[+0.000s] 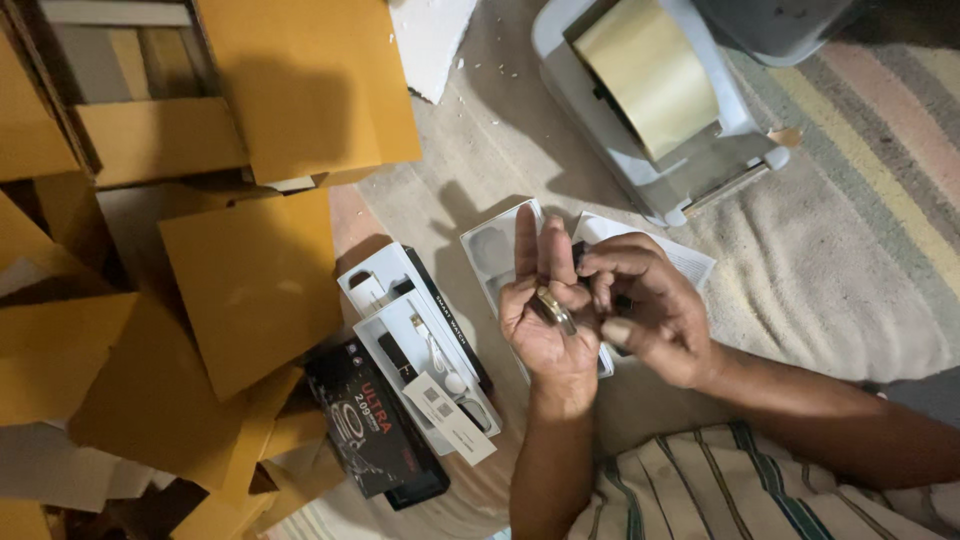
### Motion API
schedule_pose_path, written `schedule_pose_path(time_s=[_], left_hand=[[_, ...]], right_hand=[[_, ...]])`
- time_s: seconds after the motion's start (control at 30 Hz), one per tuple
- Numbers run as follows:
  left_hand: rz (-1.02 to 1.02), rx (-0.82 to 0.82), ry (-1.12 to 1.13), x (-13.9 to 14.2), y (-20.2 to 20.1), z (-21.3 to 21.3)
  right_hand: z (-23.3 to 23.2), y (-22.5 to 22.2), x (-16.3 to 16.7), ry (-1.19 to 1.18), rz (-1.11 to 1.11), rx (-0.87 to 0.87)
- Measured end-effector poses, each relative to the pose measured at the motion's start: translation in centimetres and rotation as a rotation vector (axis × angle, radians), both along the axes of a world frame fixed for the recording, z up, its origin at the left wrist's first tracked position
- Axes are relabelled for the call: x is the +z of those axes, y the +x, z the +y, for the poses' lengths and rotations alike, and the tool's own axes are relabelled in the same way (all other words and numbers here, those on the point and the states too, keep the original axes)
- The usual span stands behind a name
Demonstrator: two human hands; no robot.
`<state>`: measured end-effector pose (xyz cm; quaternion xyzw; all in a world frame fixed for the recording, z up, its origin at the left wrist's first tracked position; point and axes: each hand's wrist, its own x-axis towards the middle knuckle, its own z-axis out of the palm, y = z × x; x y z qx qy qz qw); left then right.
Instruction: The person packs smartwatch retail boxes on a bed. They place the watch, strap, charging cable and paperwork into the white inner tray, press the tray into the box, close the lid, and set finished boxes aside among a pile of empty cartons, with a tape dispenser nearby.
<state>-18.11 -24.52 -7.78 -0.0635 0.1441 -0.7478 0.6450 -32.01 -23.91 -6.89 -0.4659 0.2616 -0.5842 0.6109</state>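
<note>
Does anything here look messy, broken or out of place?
Yes. Yellow cardboard boxes lie tumbled at odd angles on the left, and white crumbs are scattered on the mat beside a torn white piece.

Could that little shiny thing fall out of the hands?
Maybe. The small metal piece lies loose on the open left hand while the right hand picks at it, so it might slip onto the rug. The open white tray sits close by and could get bumped.
</note>
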Motion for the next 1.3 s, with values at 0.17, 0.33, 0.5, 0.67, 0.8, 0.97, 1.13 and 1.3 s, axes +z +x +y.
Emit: schedule_pose_path(time_s=[0.17, 0.33, 0.5, 0.67, 0.8, 0.97, 1.13, 1.3], left_hand=[[-0.107, 0.047, 0.043, -0.4, 0.0, 0.0], [-0.387, 0.094, 0.049, -0.5, -0.5, 0.5], [-0.749, 0.312, -0.205, 1.4, -0.1, 0.7], [-0.984, 0.340, -0.307, 4.1, -0.1, 1.1], [-1.141, 0.331, -0.252, 5.7, -0.8, 0.5], [-1.254, 0.315, -0.206, 6.9, -1.6, 0.7], [-1.559, 0.321, -0.131, 6.2, -1.3, 3.6], [-1.542, 0.261, 0.025, 4.7, 0.5, 6.4]], right_hand=[[-0.1, 0.0, 0.7, -0.329, 0.419, -0.192], [-0.1, -0.2, 0.9, -0.302, 0.472, -0.239], [-0.4, -0.1, 0.6, -0.265, 0.399, -0.150], [0.0, 0.1, -0.1, -0.326, 0.395, -0.116], [0.1, -0.2, -0.4, -0.378, 0.424, -0.130], [0.2, -0.6, -0.1, -0.334, 0.481, -0.197], [0.1, -0.7, 0.0, -0.244, 0.467, -0.205], [0.5, -1.0, -0.3, -0.382, 0.581, -0.222]])
